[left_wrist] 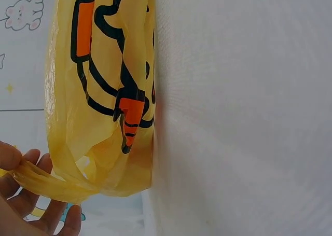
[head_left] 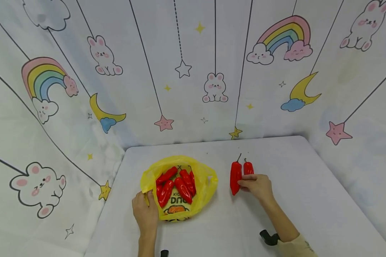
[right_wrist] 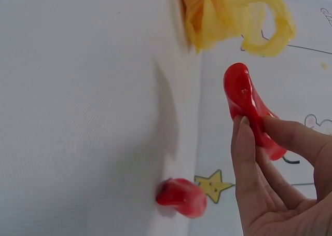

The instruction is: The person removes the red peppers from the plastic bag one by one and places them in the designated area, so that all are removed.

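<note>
The bag (head_left: 204, 198) sits on the table (head_left: 225, 228), with peppers (head_left: 183, 191) in it. The left hand (head_left: 145, 214) is at the bag's left side. Right of the bag, one pepper (head_left: 236, 175) is in the right hand (head_left: 258, 186), above the table. Another pepper (head_left: 248, 167) lies to its right, on the table. A wall (head_left: 193, 46) is behind.

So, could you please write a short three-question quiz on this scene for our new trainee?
1. Which hand pinches a long, glossy red pepper?
2. True or false: the thin yellow plastic bag is tied shut.
3. Where is the other glossy red pepper outside the bag? (a) under the bag, (b) on the white tabletop, (c) balanced on the bag's rim.

Key:
1. The right hand.
2. False: its mouth is open, showing several red peppers inside, and the left hand grips its edge.
3. b.
</note>
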`<state>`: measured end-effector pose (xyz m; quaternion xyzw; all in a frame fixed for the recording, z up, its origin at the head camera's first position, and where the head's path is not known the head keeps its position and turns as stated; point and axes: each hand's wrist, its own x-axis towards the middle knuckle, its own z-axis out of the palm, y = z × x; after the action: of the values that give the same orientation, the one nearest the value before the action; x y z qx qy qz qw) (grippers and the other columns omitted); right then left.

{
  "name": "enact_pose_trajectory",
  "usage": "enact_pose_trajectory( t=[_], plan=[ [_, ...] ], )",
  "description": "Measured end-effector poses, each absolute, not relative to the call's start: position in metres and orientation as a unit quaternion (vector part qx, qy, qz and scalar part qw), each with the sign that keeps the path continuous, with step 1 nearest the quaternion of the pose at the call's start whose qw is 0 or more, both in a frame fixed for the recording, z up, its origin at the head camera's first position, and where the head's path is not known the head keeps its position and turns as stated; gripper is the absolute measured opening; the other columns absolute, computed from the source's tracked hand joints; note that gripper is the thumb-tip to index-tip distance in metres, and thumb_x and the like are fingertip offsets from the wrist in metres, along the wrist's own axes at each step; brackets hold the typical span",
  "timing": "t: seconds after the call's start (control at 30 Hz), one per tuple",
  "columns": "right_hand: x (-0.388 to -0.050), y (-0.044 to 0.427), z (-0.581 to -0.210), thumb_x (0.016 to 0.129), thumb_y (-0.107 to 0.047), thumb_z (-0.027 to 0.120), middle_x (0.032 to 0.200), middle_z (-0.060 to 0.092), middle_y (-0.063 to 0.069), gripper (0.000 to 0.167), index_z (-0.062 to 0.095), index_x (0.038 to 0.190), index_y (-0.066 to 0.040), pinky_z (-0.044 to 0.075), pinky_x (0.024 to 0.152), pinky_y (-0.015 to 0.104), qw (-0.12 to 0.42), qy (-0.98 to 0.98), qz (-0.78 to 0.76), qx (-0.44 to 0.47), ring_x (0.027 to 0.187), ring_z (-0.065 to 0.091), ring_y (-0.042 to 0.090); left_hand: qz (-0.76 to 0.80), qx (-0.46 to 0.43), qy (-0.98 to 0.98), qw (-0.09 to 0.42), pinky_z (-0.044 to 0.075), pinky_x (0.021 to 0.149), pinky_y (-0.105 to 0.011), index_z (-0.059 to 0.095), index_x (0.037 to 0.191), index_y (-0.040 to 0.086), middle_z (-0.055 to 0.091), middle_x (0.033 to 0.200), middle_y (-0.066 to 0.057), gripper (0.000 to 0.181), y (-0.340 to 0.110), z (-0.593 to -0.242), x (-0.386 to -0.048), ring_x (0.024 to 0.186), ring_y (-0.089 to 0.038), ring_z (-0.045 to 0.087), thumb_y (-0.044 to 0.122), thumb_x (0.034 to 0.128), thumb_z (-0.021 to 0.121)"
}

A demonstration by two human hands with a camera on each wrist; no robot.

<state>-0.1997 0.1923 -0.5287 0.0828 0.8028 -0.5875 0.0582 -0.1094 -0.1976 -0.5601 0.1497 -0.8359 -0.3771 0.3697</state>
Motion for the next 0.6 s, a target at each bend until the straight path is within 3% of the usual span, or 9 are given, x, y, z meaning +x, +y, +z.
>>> enact_pose_trajectory(
  t=[0.27,0.47,0.6],
  plan=[
    [-0.207,0.200,-0.535,0.092,-0.017,0.079,0.118,0.070,0.029,0.038,0.072,0.120,0.008,0.062,0.079,0.041,0.058,0.833,-0.545,0.073,0.085,0.078,0.029,-0.382,0.149,-0.833,0.371,0.040,0.084,-0.041,0.067,0.110,-0.003,0.070,0.103,-0.016,0.013,-0.199,-0.562,-0.109,0.098,-0.032,0.055,0.007,0.1035,0.063],
    [-0.215,0.208,-0.534,0.091,-0.022,0.080,0.109,0.074,0.020,0.035,0.075,0.115,0.003,0.061,0.072,0.033,0.056,0.870,-0.485,0.067,0.089,0.072,0.029,-0.385,0.149,-0.834,0.366,0.039,0.084,-0.041,0.068,0.109,-0.002,0.070,0.103,-0.014,0.012,-0.199,-0.561,-0.110,0.098,-0.030,0.055,0.007,0.1038,0.062],
    [-0.219,0.212,-0.534,0.090,-0.022,0.080,0.102,0.075,0.017,0.034,0.075,0.113,0.004,0.060,0.070,0.034,0.058,0.880,-0.467,0.066,0.085,0.073,0.029,-0.387,0.147,-0.834,0.365,0.039,0.084,-0.041,0.068,0.108,-0.002,0.070,0.103,-0.015,0.011,-0.199,-0.561,-0.110,0.099,-0.030,0.055,0.007,0.1039,0.062]
  ],
)
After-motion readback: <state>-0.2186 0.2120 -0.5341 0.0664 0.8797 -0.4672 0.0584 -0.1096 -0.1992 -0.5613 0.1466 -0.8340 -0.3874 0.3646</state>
